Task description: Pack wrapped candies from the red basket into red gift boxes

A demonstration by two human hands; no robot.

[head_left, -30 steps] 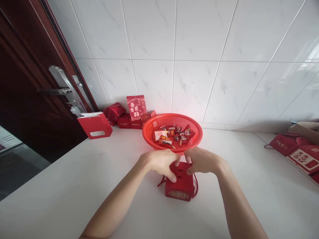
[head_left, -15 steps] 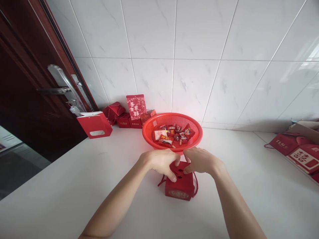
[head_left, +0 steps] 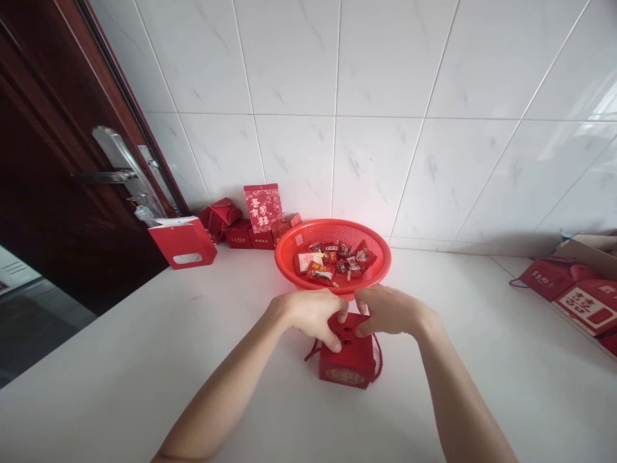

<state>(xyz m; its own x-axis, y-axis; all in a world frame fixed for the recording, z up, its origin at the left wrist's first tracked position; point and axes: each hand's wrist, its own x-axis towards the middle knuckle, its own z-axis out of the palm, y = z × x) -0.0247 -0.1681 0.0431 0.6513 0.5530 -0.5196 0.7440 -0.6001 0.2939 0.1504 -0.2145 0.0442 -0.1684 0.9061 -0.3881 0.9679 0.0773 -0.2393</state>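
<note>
A small red gift box [head_left: 347, 370] stands upright on the white table, with a gold emblem on its near face and a red cord [head_left: 379, 360] at its sides. Dark holes show in its top flaps. My left hand [head_left: 313, 315] grips the top from the left, thumb on the near flap and fingers curled over the far part. From the right, my right hand [head_left: 388, 310] holds the top with its thumb near the holes. Some fingertips of both hands are hidden. Just beyond lies a red plastic basket [head_left: 284, 257] with wrapped sweets [head_left: 332, 257] and a few peanuts.
Several red boxes [head_left: 240, 235] and an upright printed red box [head_left: 263, 207] stand by the tiled wall at back left. A red paper bag [head_left: 187, 241] with a cut-out handle is near the door [head_left: 58, 128]. More red boxes [head_left: 549, 278] lie at the right edge.
The box's top flaps have shifted very slightly under my fingers, and the holes look a little different. Both hands keep nearly the same place.
</note>
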